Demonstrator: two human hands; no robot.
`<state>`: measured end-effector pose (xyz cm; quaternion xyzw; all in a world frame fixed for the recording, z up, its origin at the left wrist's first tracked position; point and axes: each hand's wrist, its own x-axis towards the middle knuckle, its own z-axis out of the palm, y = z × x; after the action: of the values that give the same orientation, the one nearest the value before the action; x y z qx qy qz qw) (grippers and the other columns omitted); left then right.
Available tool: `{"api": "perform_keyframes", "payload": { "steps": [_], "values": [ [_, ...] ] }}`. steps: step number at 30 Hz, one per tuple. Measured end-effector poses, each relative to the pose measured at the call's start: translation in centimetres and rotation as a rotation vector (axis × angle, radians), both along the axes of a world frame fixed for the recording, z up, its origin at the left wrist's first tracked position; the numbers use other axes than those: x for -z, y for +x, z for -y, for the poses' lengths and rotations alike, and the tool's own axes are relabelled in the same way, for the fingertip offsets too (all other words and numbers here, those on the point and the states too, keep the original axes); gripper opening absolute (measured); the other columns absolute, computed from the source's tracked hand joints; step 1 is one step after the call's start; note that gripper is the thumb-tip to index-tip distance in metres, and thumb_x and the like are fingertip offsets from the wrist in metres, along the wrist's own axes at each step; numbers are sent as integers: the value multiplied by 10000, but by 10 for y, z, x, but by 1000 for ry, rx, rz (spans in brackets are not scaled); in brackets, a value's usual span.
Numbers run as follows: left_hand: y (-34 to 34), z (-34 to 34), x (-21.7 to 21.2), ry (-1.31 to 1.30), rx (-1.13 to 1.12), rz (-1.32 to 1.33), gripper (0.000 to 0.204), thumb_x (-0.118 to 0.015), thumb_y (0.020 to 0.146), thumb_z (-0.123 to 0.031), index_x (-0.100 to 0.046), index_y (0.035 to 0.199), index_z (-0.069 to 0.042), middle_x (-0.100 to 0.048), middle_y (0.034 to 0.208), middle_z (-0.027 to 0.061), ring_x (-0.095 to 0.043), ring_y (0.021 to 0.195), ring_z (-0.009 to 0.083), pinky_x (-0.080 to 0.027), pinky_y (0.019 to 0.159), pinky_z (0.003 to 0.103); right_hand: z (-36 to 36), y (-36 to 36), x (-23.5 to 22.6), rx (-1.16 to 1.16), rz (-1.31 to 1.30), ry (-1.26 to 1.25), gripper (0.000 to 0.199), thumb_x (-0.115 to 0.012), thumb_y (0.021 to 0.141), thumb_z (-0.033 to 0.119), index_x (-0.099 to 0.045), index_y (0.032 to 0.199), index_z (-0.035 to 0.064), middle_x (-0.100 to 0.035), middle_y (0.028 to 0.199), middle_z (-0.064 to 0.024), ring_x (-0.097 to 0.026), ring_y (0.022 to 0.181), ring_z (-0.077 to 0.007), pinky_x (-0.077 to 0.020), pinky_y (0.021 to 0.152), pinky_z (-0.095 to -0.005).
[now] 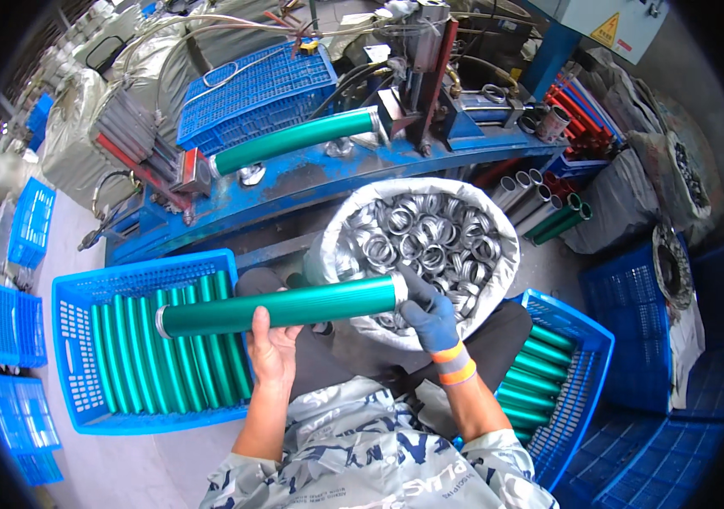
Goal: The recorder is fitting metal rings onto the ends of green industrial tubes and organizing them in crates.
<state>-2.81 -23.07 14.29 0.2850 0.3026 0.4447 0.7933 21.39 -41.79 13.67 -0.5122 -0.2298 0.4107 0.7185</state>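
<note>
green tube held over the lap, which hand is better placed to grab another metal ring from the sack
Right, likely. The gloved right hand sits at the green cylindrical tube's capped end, directly over the white sack of metal rings. The bare left hand grips the tube mid-length, supporting it.

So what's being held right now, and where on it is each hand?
One green tube, held level. The bare left hand wraps its middle from below; the gloved right hand pinches its right end at the metal ring.
</note>
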Motion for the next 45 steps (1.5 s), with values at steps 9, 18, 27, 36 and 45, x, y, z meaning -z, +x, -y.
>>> {"api": "perform_keyframes", "payload": {
  "steps": [9, 18, 27, 36, 45],
  "values": [
    [-18, -39, -2, 44, -85, 20, 457, -714, 1139, -435, -657, 1465, -120, -723, 1478, 155, -751, 1312, 298, -681, 1063, 497, -59, 29, -28, -345, -109, 93, 691, -719, 1027, -47, -520, 1689, -40, -706, 1524, -103, -680, 1336, -161, -547, 1139, -321],
    [-60, -83, -17, -142, -160, 197, 649, -734, 1094, -588, -660, 1424, -34, -709, 1434, 143, -718, 1311, 278, -656, 1052, 442, -312, 134, -24, 80, 1275, -167, 685, -829, 989, 318, -633, 1599, 75, -643, 1588, -231, -619, 1464, -393, -481, 1217, -505],
    [-54, -108, -3, -158, -209, 47, 533, -722, 1116, -549, -722, 1373, -82, -758, 1323, 60, -699, 1288, 232, -580, 1106, 415, -403, 184, -22, 134, 1837, -779, 837, -927, 811, 304, -572, 1568, 254, -657, 1520, -66, -545, 1515, -384, -396, 1161, -784],
    [-4, -141, 23, -141, -99, 129, 611, -756, 1104, -511, -641, 1475, -39, -641, 1557, 104, -596, 1472, 243, -490, 1269, 446, -203, 155, -120, 346, 1164, 122, 772, -762, 889, 140, -538, 1616, 9, -724, 1379, -240, -742, 1266, -389, -589, 1089, -458],
    [249, -235, 10, 0, 90, 105, 721, -853, 1062, -371, -531, 1582, 11, -613, 1592, 194, -562, 1533, 389, -450, 1294, 616, 39, 123, -56, 767, 219, 224, 580, -742, 1012, 307, -583, 1470, -13, -760, 1166, -182, -780, 931, -261, -651, 772, -372]
  ]
}}
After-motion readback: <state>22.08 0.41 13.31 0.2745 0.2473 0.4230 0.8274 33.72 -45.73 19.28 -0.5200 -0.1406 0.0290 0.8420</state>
